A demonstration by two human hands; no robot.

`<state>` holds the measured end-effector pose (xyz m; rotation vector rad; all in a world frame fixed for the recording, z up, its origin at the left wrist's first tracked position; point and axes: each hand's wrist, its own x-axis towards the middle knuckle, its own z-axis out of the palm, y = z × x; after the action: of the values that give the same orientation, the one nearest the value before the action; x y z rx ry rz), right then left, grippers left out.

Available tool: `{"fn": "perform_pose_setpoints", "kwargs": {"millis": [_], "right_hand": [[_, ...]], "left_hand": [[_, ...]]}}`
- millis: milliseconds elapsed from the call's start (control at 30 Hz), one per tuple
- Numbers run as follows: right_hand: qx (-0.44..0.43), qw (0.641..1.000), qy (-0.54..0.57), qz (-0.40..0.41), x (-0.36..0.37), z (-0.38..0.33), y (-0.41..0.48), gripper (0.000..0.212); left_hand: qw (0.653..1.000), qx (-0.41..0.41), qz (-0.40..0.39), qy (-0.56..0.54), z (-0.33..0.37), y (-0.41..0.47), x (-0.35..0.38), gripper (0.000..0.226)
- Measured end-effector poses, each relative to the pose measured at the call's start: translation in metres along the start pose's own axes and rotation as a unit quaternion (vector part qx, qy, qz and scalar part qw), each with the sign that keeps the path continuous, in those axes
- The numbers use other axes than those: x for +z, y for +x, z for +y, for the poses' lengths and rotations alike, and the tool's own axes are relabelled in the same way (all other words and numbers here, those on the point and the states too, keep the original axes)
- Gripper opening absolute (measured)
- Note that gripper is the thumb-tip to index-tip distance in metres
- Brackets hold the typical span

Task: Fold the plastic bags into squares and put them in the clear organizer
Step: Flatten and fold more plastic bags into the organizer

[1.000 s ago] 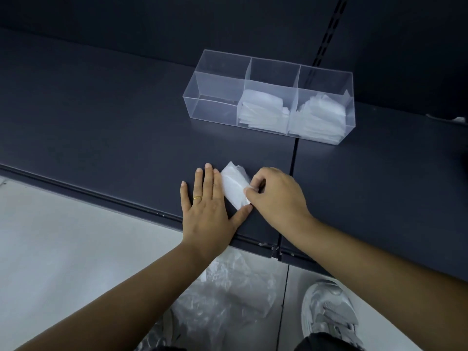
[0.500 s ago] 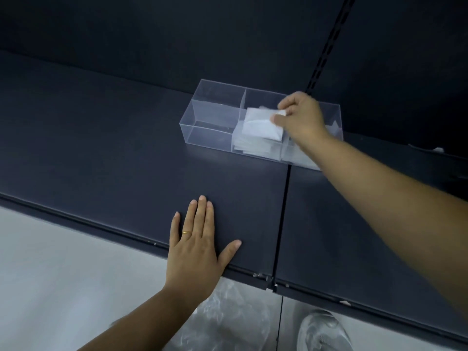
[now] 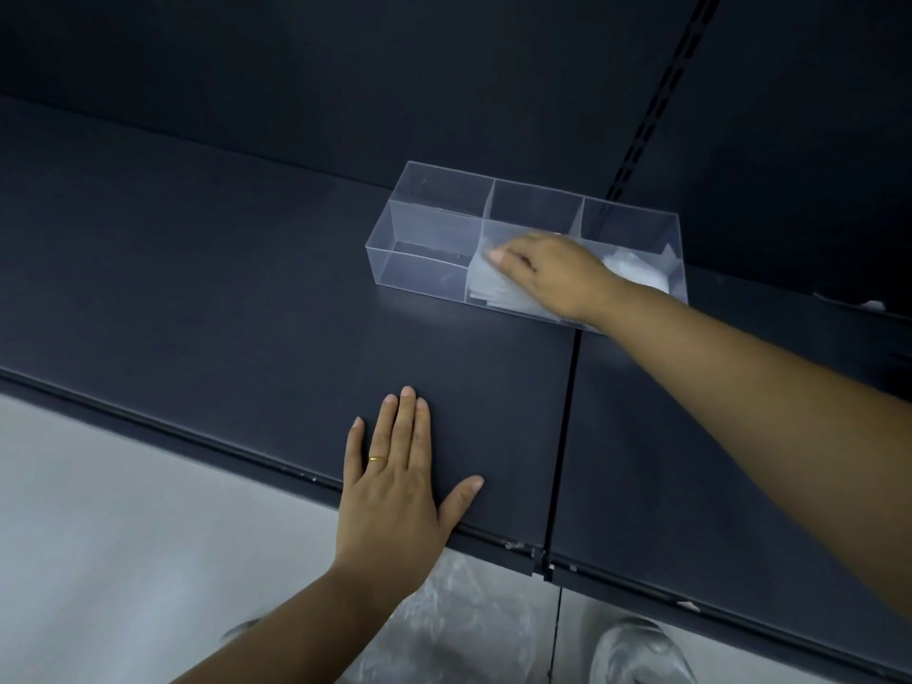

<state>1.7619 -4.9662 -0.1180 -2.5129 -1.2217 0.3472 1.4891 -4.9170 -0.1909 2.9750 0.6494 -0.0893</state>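
Under the right hand [image 3: 552,276], grip unclear, the bag [image 3: 486,288] looks light, limp, slippery: best pinched across its folds. Left hand [image 3: 395,486] lies open.

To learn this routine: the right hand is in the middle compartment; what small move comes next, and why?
Probably lift the right hand out of the clear organizer: the folded bag seems to lie in the middle compartment already, and the left hand rests flat on the shelf.

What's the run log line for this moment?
right hand rests on folded bags, clear organizer middle compartment | left hand flat on shelf
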Motion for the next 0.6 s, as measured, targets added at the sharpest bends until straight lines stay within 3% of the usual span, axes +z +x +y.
{"fn": "perform_pose_setpoints", "kwargs": {"millis": [100, 167, 367, 600], "right_hand": [[-0.010, 0.994, -0.042, -0.096, 0.004, 0.000, -0.002, 0.068], [-0.010, 0.992, -0.055, -0.113, 0.004, -0.001, -0.001, 0.073], [-0.032, 0.998, 0.043, 0.041, 0.003, -0.007, -0.008, 0.057], [0.047, 0.994, 0.035, -0.097, 0.007, -0.013, 0.002, 0.080]], "left_hand": [[1.000, -0.002, 0.003, 0.002, -0.001, 0.000, 0.002, 0.087], [1.000, -0.001, 0.004, 0.003, -0.001, 0.000, 0.002, 0.087], [1.000, 0.000, 0.002, 0.008, -0.002, 0.000, 0.003, 0.087], [1.000, -0.002, 0.004, 0.011, -0.001, 0.000, 0.005, 0.088]]}}
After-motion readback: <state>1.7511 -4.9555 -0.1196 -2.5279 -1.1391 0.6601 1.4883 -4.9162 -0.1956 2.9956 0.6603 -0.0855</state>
